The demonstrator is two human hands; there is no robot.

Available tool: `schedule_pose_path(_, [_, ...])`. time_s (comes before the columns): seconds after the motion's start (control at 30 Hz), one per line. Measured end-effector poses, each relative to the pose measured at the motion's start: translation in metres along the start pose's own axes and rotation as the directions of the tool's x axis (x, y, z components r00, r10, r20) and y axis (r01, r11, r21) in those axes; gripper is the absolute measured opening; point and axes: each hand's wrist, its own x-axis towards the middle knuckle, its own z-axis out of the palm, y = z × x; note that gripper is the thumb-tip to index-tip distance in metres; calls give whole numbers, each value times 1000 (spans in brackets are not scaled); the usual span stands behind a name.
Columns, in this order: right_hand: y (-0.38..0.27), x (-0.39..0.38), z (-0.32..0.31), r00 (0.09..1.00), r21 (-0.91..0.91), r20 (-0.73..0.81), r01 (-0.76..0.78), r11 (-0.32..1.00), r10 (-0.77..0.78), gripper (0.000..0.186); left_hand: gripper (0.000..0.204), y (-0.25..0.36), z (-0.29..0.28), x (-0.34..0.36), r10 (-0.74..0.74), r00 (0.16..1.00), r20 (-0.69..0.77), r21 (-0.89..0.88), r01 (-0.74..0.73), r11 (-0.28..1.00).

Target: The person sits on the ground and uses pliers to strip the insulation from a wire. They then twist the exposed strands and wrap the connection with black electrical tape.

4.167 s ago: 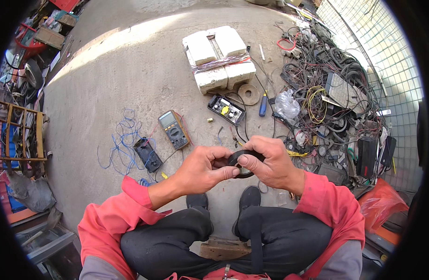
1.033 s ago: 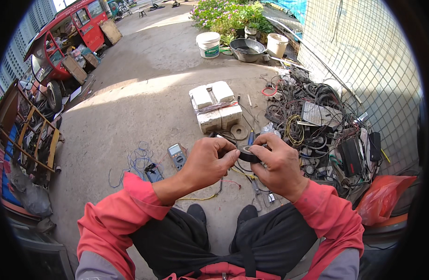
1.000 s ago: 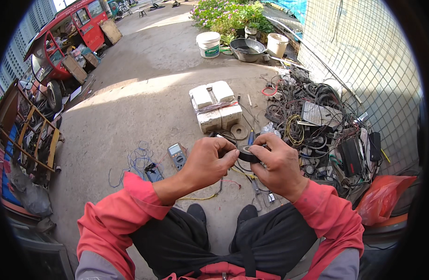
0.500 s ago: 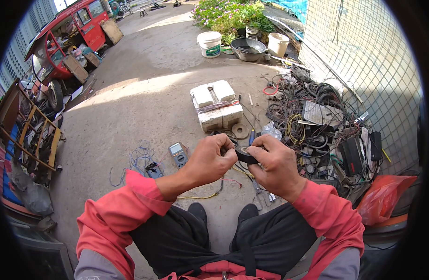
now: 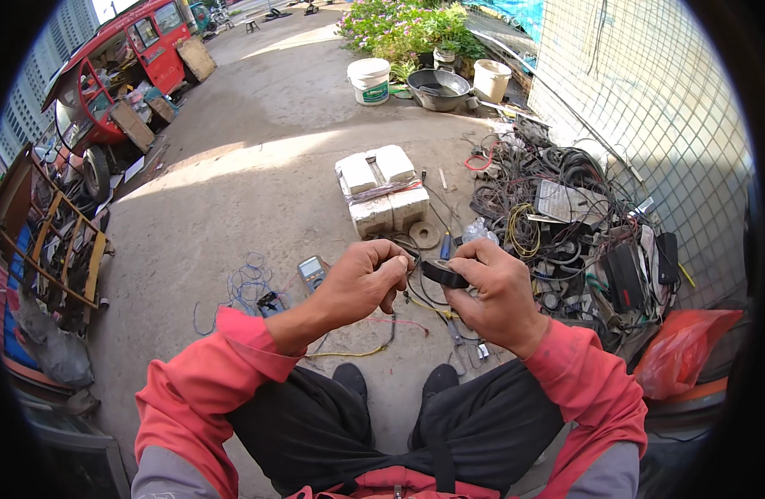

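Note:
My right hand [image 5: 500, 289] grips a roll of black tape [image 5: 444, 275] between thumb and fingers. Just left of the roll, my left hand [image 5: 367, 279] is closed in a pinch; what its fingertips hold is too small to make out. A narrow gap separates the two hands. Beneath them on the ground run a yellow wire [image 5: 357, 353] and dark cables. A grey multimeter [image 5: 313, 271] is partly covered by my left hand. Beyond my right hand a blue-handled screwdriver [image 5: 445, 245] lies by a round disc with a hole [image 5: 424, 234].
A white foam block bundle [image 5: 384, 195] stands ahead. To the right, a heap of cables and scrap [image 5: 565, 216] lies against a mesh fence [image 5: 690, 150]. Blue wires [image 5: 249, 283] tangle at left. Farther off are a white bucket [image 5: 370, 81], a black basin [image 5: 439, 90] and a red van [image 5: 153, 50].
My left hand has drawn slightly left, away from the tape roll, and a gap has opened between the hands. My right hand still holds the roll in nearly the same place.

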Motion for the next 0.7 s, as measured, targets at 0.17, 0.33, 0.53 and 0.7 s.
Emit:
schedule_pose_path(0.17, [-4,-1,0,1000,-24,29,-11,1000,11,23,23,2,4,-2,13,1000,24,95,-15,995])
schedule_pose_path(0.33, [-4,-1,2,999,-37,38,15,999,-13,24,20,2,6,-1,26,999,35,107,-29,994])
schedule_pose_path(0.53, [-4,0,-3,992,91,123,14,996,-25,31,18,1,6,-2,3,998,55,105,-8,994])
schedule_pose_path(0.7, [14,-1,4,931,372,334,-274,887,147,52,20,1,10,-5,-25,991,131,96,13,995])
